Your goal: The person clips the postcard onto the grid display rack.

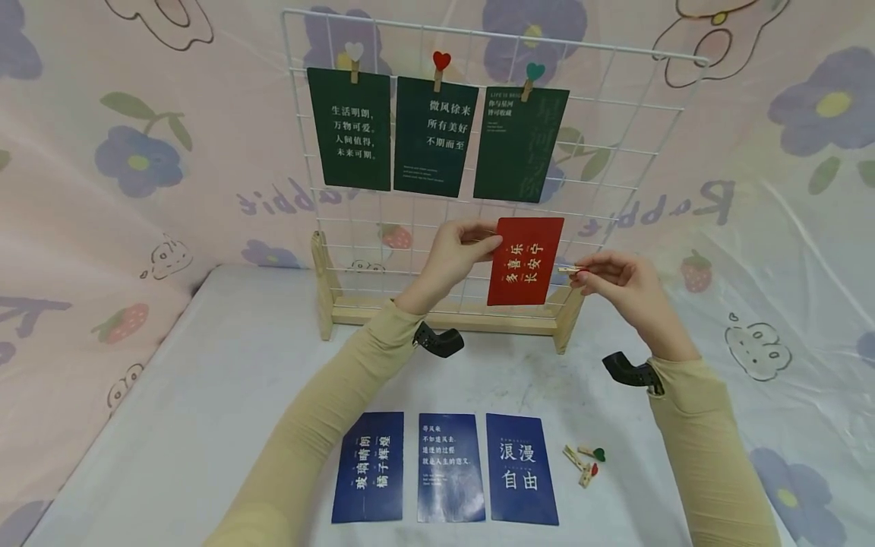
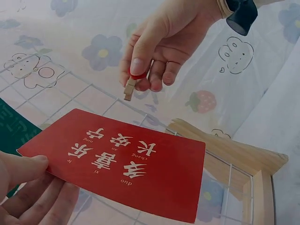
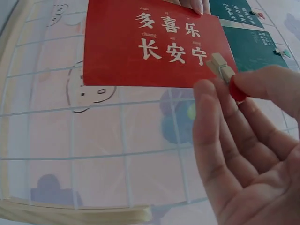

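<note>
Left hand (image 1: 453, 257) pinches a white-lettered red rectangular card (image 1: 525, 262); right hand (image 1: 625, 287) pinches a red-ended wooden clip (image 3: 224, 70) near it

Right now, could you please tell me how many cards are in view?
7: three green cards hang on the rack, the red card is in the left hand, and three blue cards lie side by side on the table. The left sleeve may hide more.

White-lettered red card (image 1: 525, 261), red-topped tan clip (image 3: 223, 68), green cards (image 1: 436, 137), blue cards (image 1: 451, 467), white grid (image 1: 437, 29), purple-flowered pink backdrop (image 1: 225, 152)
</note>
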`<state>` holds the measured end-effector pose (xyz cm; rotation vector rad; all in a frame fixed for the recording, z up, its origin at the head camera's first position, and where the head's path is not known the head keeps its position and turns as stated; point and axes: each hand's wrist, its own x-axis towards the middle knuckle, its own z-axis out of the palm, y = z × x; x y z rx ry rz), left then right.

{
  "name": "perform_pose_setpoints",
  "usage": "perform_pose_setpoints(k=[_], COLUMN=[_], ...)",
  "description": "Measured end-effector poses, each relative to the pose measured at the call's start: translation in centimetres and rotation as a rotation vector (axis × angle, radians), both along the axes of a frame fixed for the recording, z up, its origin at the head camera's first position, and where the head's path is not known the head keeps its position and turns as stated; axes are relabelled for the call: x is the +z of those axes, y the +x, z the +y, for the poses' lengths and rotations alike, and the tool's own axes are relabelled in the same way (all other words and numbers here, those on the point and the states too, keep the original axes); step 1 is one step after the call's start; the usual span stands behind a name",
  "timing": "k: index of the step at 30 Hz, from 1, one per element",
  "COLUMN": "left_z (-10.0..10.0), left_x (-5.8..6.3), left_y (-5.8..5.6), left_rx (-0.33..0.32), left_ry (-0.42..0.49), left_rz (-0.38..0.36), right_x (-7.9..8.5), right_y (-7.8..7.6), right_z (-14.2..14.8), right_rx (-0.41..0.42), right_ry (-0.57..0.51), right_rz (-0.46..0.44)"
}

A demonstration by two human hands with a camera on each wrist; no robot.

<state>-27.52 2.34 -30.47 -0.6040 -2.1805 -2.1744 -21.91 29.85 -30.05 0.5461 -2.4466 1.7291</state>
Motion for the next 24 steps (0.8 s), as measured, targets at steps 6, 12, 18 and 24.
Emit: perform_pose_setpoints(k=[6,12,18,24], left_z=[0.3,0.7,1.4,2.4], left_x=[1.0,1.8,2.9,3.8], left_y=[-0.5,-1.0,-1.1,-1.5], left_rx=[0.037,0.034,0.048,0.06], left_ry=[-0.028,0.007,0.006,0.018], left_rz=[0.092,0.146,0.236,0.256], right_x=[1.6,2.9,3.8,4.8], right_y=[-0.6,-1.1,-1.5,-1.6], right_z=[-0.2,-0.4,-1.0,-1.1], right_rx=[-0.022,-0.053,-0.089,-0.101], right_ry=[0.012,0.006,0.034,-0.032], right_rz=[0.03,0.025,0.055,0.082])
